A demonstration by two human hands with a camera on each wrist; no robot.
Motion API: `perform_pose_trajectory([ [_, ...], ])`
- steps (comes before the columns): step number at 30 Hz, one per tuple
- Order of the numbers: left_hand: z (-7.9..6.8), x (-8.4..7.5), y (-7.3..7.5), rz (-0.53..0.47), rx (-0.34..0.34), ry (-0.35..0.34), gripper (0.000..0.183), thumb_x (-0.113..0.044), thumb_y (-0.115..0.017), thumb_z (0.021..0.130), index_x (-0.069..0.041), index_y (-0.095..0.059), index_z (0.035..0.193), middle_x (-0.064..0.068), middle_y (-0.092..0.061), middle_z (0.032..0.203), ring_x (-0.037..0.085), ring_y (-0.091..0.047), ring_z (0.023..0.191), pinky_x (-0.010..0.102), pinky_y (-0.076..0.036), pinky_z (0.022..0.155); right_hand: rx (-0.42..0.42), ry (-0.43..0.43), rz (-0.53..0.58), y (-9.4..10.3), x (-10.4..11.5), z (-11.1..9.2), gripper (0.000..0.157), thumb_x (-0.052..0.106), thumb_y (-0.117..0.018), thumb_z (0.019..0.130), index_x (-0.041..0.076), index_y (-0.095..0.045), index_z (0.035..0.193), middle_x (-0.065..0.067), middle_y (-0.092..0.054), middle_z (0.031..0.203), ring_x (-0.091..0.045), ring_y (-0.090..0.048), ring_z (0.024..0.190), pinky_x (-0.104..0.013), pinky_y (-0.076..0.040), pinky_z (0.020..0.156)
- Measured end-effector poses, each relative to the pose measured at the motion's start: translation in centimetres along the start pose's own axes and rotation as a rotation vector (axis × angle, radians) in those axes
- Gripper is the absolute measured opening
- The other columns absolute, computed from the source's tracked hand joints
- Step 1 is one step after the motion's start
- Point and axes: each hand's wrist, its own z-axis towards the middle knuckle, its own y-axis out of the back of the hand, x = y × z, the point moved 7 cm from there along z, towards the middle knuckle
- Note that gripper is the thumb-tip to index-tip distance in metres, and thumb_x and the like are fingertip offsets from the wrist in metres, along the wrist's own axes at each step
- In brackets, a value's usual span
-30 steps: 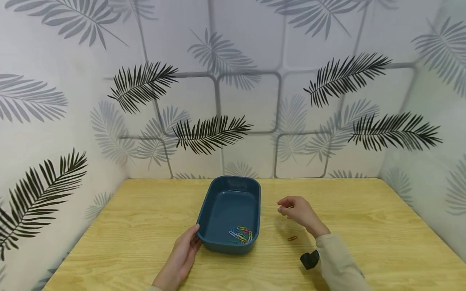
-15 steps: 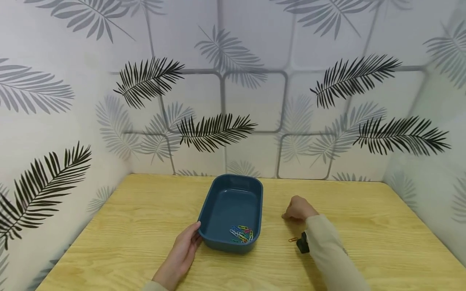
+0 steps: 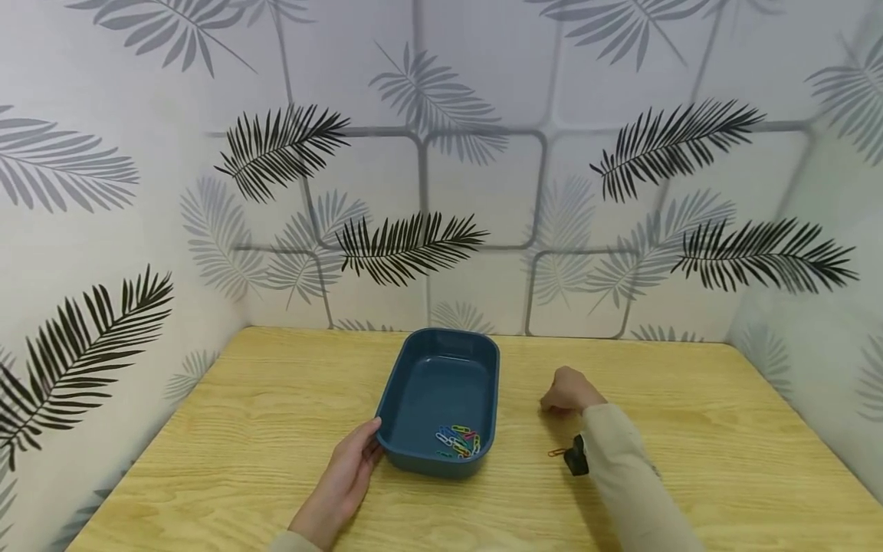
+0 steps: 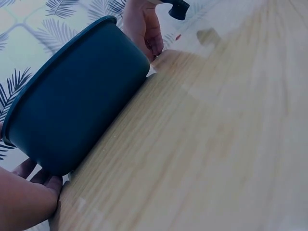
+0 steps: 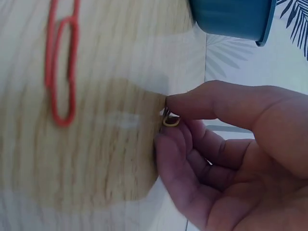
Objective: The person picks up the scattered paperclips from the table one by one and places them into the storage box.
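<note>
A dark blue plastic tray stands on the table, with several coloured paper clips lying at its near end. My left hand holds the tray's near left corner, thumb up at the rim and fingers low against the wall, as the left wrist view shows. To the right of the tray, my right hand is down at the tabletop. Its thumb and fingers pinch a yellow paper clip, mostly hidden between the fingertips. An orange-red paper clip lies on the wood nearer to me.
The light wooden table ends at a back wall patterned with leaves. A black wrist camera hangs under the right sleeve, right beside the orange-red clip in the head view.
My right hand has come down from above the table onto its surface, turning knuckles up. The left hand and the tray keep their places; the head view has shifted slightly.
</note>
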Motion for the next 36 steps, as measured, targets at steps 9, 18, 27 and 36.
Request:
perform_pose_trajectory([
  [9, 0.1, -0.1, -0.3, -0.003, -0.004, 0.003, 0.056, -0.024, -0.052, 0.101, 0.015, -0.037, 0.137, 0.014, -0.051, 0.13, 0.016, -0.049, 0.117, 0.027, -0.038, 0.101, -0.07, 0.081, 0.017, 0.9, -0.1, -1.3, 0.009, -0.003, -0.061, 0.079, -0.005, -0.069, 0.075, -0.005, -0.062, 0.065, -0.016, -0.057, 0.058, -0.028, -0.051, 0.056],
  [18, 0.3, 0.2, -0.7, -0.023, 0.003, 0.008, 0.051, -0.023, -0.052, 0.101, 0.014, -0.04, 0.133, 0.011, -0.054, 0.123, 0.013, -0.051, 0.112, 0.023, -0.041, 0.096, -0.063, 0.033, 0.195, 0.6, -1.6, -3.4, 0.008, -0.005, -0.057, 0.079, -0.006, -0.06, 0.086, -0.008, -0.057, 0.075, -0.016, -0.053, 0.059, -0.027, -0.049, 0.054],
  [27, 0.1, 0.1, -0.3, -0.033, -0.03, 0.011, 0.053, -0.022, -0.053, 0.101, 0.015, -0.038, 0.135, 0.013, -0.053, 0.125, 0.015, -0.051, 0.113, 0.029, -0.039, 0.101, -0.021, 0.097, 0.302, 0.0, -1.4, -4.1, 0.01, -0.004, -0.064, 0.081, -0.008, -0.058, 0.087, -0.008, -0.058, 0.074, -0.015, -0.057, 0.062, -0.027, -0.051, 0.057],
  [36, 0.0, 0.2, -0.1, -0.026, -0.043, 0.027, 0.055, -0.023, -0.053, 0.1, 0.015, -0.037, 0.136, 0.013, -0.053, 0.126, 0.014, -0.051, 0.113, 0.028, -0.04, 0.1, 0.016, 0.058, 0.416, -0.4, -2.3, -4.3, 0.012, -0.002, -0.063, 0.087, -0.011, -0.058, 0.095, -0.01, -0.058, 0.084, -0.015, -0.056, 0.071, -0.029, -0.054, 0.066],
])
